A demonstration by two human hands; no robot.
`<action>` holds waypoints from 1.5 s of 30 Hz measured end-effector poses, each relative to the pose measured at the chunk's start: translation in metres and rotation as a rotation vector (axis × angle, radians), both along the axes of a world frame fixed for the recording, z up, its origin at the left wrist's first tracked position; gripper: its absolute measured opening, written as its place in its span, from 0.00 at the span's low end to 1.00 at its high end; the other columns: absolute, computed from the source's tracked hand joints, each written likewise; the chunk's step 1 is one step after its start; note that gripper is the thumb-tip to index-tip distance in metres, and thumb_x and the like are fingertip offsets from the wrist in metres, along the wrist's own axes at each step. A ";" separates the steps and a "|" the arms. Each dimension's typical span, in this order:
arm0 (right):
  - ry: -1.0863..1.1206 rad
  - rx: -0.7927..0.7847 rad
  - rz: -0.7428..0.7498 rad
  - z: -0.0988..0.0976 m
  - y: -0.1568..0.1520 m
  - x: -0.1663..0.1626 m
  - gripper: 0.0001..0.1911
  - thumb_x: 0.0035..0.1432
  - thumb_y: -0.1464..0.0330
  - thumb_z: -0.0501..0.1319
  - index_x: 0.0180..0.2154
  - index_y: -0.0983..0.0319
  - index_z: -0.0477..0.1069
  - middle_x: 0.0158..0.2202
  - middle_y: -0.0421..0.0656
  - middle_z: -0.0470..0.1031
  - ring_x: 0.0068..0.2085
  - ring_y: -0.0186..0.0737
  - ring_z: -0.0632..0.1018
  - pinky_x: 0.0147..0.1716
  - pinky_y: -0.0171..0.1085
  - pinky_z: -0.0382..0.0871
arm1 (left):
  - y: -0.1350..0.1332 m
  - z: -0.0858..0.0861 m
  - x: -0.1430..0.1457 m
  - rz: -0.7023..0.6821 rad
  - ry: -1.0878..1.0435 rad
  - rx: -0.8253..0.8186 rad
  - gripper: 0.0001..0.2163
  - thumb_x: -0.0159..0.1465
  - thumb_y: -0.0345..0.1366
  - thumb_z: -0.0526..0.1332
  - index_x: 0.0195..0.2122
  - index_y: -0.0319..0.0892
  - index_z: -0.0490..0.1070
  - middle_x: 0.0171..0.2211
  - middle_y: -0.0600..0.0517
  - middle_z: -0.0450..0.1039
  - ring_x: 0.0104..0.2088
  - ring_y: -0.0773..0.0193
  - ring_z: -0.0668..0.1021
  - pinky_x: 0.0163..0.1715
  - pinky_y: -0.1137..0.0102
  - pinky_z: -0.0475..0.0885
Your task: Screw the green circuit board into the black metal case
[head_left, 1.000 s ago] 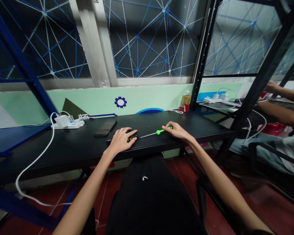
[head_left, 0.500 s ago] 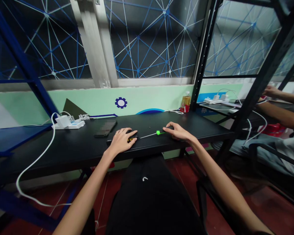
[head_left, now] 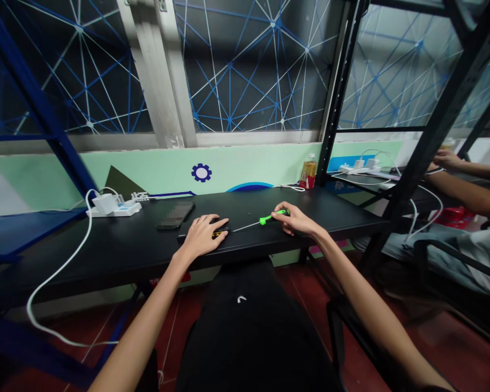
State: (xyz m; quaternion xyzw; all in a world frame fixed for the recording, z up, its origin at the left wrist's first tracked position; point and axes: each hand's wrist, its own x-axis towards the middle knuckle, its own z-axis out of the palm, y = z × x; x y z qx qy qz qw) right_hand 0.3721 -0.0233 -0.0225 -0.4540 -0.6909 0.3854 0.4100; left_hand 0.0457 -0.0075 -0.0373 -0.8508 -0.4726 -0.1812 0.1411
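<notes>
My right hand (head_left: 296, 220) is closed round the green and black handle of a thin screwdriver (head_left: 264, 220). The metal shaft points left toward a flat black device (head_left: 222, 232) with a yellow mark. My left hand (head_left: 202, 236) lies on that device with fingers spread, holding it down. Both rest on the black table (head_left: 126, 247).
A dark phone (head_left: 175, 214) lies left of the device. A white power strip (head_left: 114, 206) with a white cable (head_left: 59, 269) sits at far left. A drink bottle (head_left: 309, 171) stands at the back. Another person's arms (head_left: 465, 179) work at the adjoining desk on the right.
My right hand closed on the screwdriver handle and tilted it slightly, raising the handle end. My left hand stayed on the device.
</notes>
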 end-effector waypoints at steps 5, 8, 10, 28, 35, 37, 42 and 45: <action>-0.028 0.060 -0.074 0.000 -0.001 -0.001 0.24 0.56 0.45 0.61 0.31 0.58 0.60 0.14 0.32 0.62 0.14 0.31 0.64 0.14 0.31 0.53 | -0.001 0.001 0.000 0.008 0.016 -0.002 0.22 0.70 0.48 0.51 0.61 0.49 0.71 0.58 0.44 0.69 0.57 0.46 0.70 0.55 0.52 0.65; -0.085 0.126 -0.129 -0.001 -0.001 -0.003 0.24 0.58 0.44 0.58 0.31 0.59 0.61 0.13 0.33 0.62 0.15 0.33 0.67 0.16 0.31 0.57 | -0.001 0.001 0.000 0.007 0.011 -0.002 0.22 0.70 0.48 0.51 0.61 0.48 0.71 0.59 0.43 0.69 0.58 0.45 0.70 0.55 0.52 0.65; -0.048 0.124 -0.061 0.000 -0.001 -0.002 0.24 0.56 0.46 0.62 0.38 0.58 0.61 0.14 0.30 0.63 0.15 0.34 0.68 0.16 0.31 0.59 | -0.001 0.000 0.000 0.004 0.005 -0.001 0.22 0.70 0.48 0.52 0.60 0.49 0.71 0.58 0.44 0.70 0.57 0.46 0.70 0.54 0.52 0.65; -0.106 0.138 -0.154 -0.006 0.000 -0.007 0.23 0.57 0.45 0.61 0.34 0.58 0.62 0.13 0.35 0.67 0.14 0.37 0.71 0.15 0.33 0.62 | -0.003 0.001 0.001 0.014 -0.003 0.006 0.21 0.70 0.47 0.52 0.60 0.50 0.71 0.58 0.44 0.70 0.57 0.47 0.70 0.55 0.53 0.65; -0.098 0.189 -0.100 -0.006 0.000 -0.008 0.23 0.57 0.47 0.62 0.41 0.58 0.63 0.16 0.34 0.71 0.16 0.40 0.75 0.16 0.34 0.66 | -0.001 0.000 0.000 0.014 0.002 0.013 0.21 0.70 0.47 0.52 0.60 0.51 0.71 0.58 0.45 0.70 0.57 0.47 0.70 0.55 0.53 0.65; -0.034 0.142 -0.045 -0.007 0.001 -0.007 0.24 0.56 0.49 0.64 0.42 0.57 0.60 0.16 0.33 0.71 0.15 0.40 0.74 0.15 0.33 0.66 | -0.002 0.000 0.000 0.012 0.004 0.009 0.21 0.70 0.47 0.52 0.60 0.49 0.71 0.58 0.44 0.70 0.57 0.46 0.70 0.55 0.52 0.65; -0.046 0.164 -0.201 -0.008 0.003 -0.011 0.24 0.58 0.45 0.61 0.29 0.59 0.62 0.12 0.36 0.67 0.13 0.35 0.71 0.13 0.30 0.61 | -0.002 0.000 0.001 0.017 0.015 0.007 0.22 0.70 0.47 0.53 0.61 0.48 0.71 0.58 0.43 0.69 0.58 0.46 0.70 0.55 0.52 0.65; -0.079 0.088 -0.131 -0.005 0.002 -0.009 0.24 0.57 0.45 0.61 0.29 0.60 0.64 0.16 0.38 0.70 0.15 0.35 0.74 0.14 0.30 0.64 | -0.002 -0.001 0.001 0.016 0.009 0.014 0.21 0.70 0.47 0.52 0.60 0.48 0.71 0.58 0.44 0.70 0.57 0.47 0.70 0.56 0.53 0.65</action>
